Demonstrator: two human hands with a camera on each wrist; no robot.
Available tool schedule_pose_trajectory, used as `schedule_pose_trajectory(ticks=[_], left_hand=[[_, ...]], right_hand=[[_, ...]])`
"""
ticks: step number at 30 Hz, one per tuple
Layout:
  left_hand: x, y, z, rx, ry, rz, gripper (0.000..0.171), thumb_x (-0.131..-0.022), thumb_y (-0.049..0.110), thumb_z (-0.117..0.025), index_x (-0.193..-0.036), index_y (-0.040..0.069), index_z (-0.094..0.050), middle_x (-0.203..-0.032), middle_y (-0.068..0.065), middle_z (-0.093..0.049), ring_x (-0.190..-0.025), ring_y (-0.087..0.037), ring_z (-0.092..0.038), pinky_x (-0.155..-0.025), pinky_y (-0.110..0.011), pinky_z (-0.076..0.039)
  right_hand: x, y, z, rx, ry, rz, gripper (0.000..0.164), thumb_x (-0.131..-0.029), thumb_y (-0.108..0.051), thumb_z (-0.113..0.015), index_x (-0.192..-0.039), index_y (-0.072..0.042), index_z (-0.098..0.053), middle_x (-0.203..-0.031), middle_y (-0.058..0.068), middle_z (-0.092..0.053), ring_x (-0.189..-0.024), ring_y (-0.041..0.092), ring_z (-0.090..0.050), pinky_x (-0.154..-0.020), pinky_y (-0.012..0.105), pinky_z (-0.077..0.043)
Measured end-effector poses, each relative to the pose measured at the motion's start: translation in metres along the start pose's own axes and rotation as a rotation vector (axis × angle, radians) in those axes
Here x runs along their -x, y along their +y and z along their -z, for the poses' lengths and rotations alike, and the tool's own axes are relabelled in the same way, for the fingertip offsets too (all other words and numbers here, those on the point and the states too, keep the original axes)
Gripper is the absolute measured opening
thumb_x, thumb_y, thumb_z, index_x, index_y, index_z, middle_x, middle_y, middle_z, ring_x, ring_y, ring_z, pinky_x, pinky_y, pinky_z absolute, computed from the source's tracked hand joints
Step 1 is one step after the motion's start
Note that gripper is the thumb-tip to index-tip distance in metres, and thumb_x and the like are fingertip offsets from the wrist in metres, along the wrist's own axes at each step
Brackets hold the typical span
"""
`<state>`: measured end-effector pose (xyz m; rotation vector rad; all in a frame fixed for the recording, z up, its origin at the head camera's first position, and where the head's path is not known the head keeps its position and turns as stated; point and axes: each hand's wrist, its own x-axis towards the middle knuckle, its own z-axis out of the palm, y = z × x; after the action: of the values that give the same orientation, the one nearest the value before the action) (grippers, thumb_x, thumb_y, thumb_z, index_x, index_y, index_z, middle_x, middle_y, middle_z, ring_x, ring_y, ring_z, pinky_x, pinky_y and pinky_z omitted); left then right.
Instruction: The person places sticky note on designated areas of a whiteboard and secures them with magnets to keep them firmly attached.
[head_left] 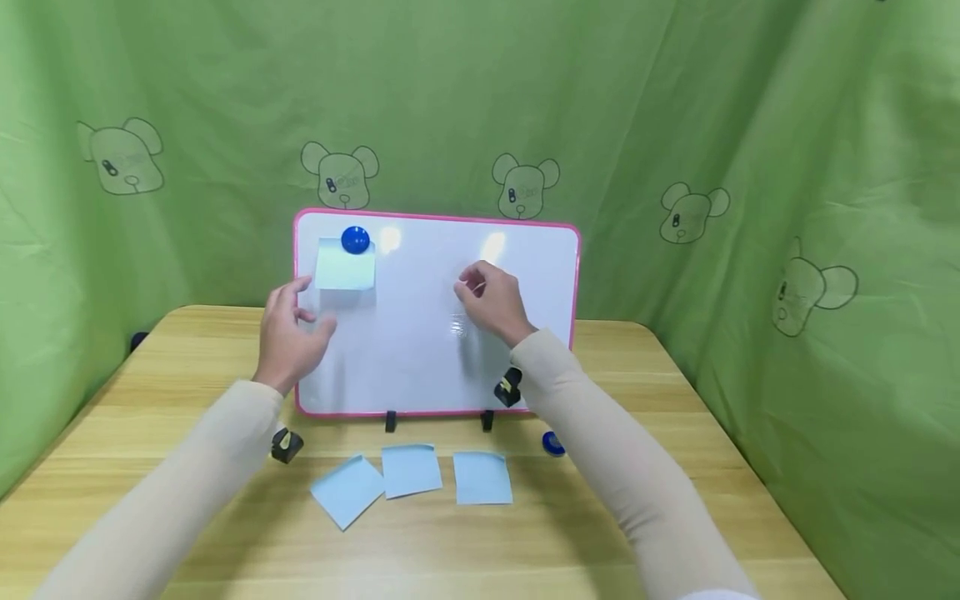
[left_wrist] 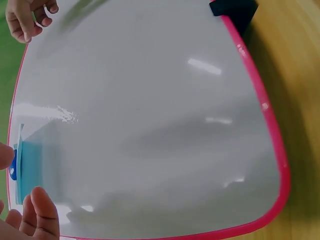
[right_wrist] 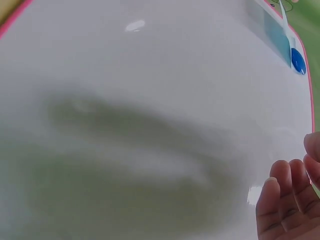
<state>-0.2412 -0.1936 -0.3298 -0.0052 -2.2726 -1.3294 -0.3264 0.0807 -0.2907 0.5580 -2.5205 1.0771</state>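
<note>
On the upright whiteboard point(head_left: 420, 333) with a pink frame, a light blue sticky note point(head_left: 343, 271) hangs at the upper left under a round blue magnet point(head_left: 356, 240). My left hand point(head_left: 291, 337) is beside the note's lower left, fingers and thumb apart, holding nothing. In the left wrist view its fingers point(left_wrist: 44, 210) are close by the note, whose lower edge stands off the board. My right hand point(head_left: 497, 302) is in front of the board's right half, fingers loosely bent. Nothing shows between its fingers point(right_wrist: 287, 192) and thumb in the right wrist view.
Three blue sticky notes, a left one point(head_left: 348, 492), a middle one point(head_left: 412, 471) and a right one point(head_left: 482, 478), lie on the wooden table point(head_left: 420, 558). Another blue magnet point(head_left: 553, 443) lies near my right sleeve. Black feet point(head_left: 391, 421) support the board; green curtain point(head_left: 450, 100) surrounds the table.
</note>
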Motion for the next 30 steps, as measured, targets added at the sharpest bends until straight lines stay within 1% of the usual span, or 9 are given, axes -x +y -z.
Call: schedule_pose_trajectory(ticks=[5, 9, 12, 14, 19, 22, 25, 27, 30], left_hand=[[0.018, -0.006, 0.001, -0.003, -0.040, 0.002, 0.066, -0.086, 0.011, -0.066, -0.146, 0.006, -0.037, -0.139, -0.016, -0.040, -0.099, -0.028, -0.052, -0.077, -0.038, -0.047], [0.035, -0.015, 0.003, -0.023, -0.068, 0.033, 0.067, -0.087, 0.012, -0.066, -0.147, 0.007, -0.036, -0.136, -0.016, -0.041, -0.100, -0.028, -0.051, -0.074, -0.038, -0.049], [0.047, -0.023, 0.003, -0.040, -0.098, 0.067, 0.067, -0.088, 0.013, -0.066, -0.148, 0.009, -0.034, -0.138, -0.015, -0.041, -0.102, -0.028, -0.051, -0.072, -0.037, -0.050], [0.053, -0.029, 0.002, -0.050, -0.118, 0.075, 0.067, -0.089, 0.013, -0.066, -0.148, 0.008, -0.034, -0.139, -0.015, -0.040, -0.102, -0.028, -0.052, -0.073, -0.038, -0.051], [0.067, -0.039, 0.001, -0.068, -0.145, 0.062, 0.068, -0.087, 0.011, -0.067, -0.147, 0.005, -0.035, -0.139, -0.018, -0.040, -0.100, -0.029, -0.054, -0.076, -0.038, -0.048], [0.073, -0.043, 0.002, -0.079, -0.157, 0.045, 0.068, -0.086, 0.008, -0.068, -0.146, 0.003, -0.036, -0.136, -0.019, -0.043, -0.096, -0.030, -0.054, -0.075, -0.038, -0.048], [0.079, -0.046, 0.003, -0.096, -0.185, 0.025, 0.066, -0.085, 0.007, -0.067, -0.144, 0.001, -0.037, -0.133, -0.020, -0.045, -0.092, -0.030, -0.053, -0.077, -0.042, -0.048], [0.083, -0.049, 0.003, -0.114, -0.218, 0.018, 0.066, -0.086, 0.008, -0.068, -0.143, 0.000, -0.037, -0.131, -0.021, -0.046, -0.093, -0.031, -0.054, -0.080, -0.047, -0.048], [0.089, -0.050, 0.005, -0.140, -0.285, 0.039, 0.066, -0.087, 0.011, -0.068, -0.143, 0.000, -0.036, -0.130, -0.023, -0.047, -0.097, -0.032, -0.054, -0.083, -0.050, -0.047]], right_hand=[[0.022, 0.023, 0.015, -0.010, 0.011, -0.059, 0.014, -0.091, -0.016, -0.063, -0.099, -0.005, -0.063, -0.090, 0.008, -0.064, -0.083, 0.022, -0.059, -0.073, 0.033, -0.052], [0.043, 0.047, 0.025, -0.007, 0.027, -0.121, 0.014, -0.091, -0.017, -0.063, -0.099, -0.005, -0.063, -0.089, 0.009, -0.063, -0.083, 0.023, -0.059, -0.072, 0.034, -0.051], [0.059, 0.064, 0.030, -0.008, 0.037, -0.154, 0.014, -0.090, -0.016, -0.063, -0.098, -0.004, -0.063, -0.089, 0.010, -0.063, -0.083, 0.024, -0.058, -0.073, 0.034, -0.050], [0.069, 0.074, 0.033, -0.004, 0.047, -0.167, 0.014, -0.090, -0.015, -0.064, -0.097, -0.003, -0.063, -0.088, 0.011, -0.063, -0.082, 0.025, -0.059, -0.073, 0.034, -0.050], [0.091, 0.092, 0.038, 0.004, 0.054, -0.209, 0.013, -0.089, -0.014, -0.064, -0.095, -0.002, -0.063, -0.088, 0.012, -0.063, -0.083, 0.026, -0.058, -0.074, 0.034, -0.050], [0.103, 0.101, 0.041, 0.005, 0.040, -0.244, 0.013, -0.091, -0.015, -0.064, -0.095, -0.002, -0.062, -0.090, 0.012, -0.062, -0.085, 0.026, -0.057, -0.076, 0.034, -0.050], [0.115, 0.107, 0.043, 0.007, 0.010, -0.276, 0.014, -0.092, -0.016, -0.064, -0.097, -0.003, -0.062, -0.093, 0.012, -0.062, -0.086, 0.026, -0.057, -0.078, 0.035, -0.050], [0.122, 0.110, 0.045, 0.022, -0.016, -0.298, 0.015, -0.093, -0.017, -0.063, -0.098, -0.003, -0.063, -0.094, 0.012, -0.062, -0.087, 0.025, -0.057, -0.078, 0.035, -0.050], [0.133, 0.113, 0.048, 0.041, -0.061, -0.310, 0.014, -0.094, -0.017, -0.062, -0.098, -0.004, -0.063, -0.096, 0.011, -0.063, -0.087, 0.024, -0.057, -0.078, 0.035, -0.050]])
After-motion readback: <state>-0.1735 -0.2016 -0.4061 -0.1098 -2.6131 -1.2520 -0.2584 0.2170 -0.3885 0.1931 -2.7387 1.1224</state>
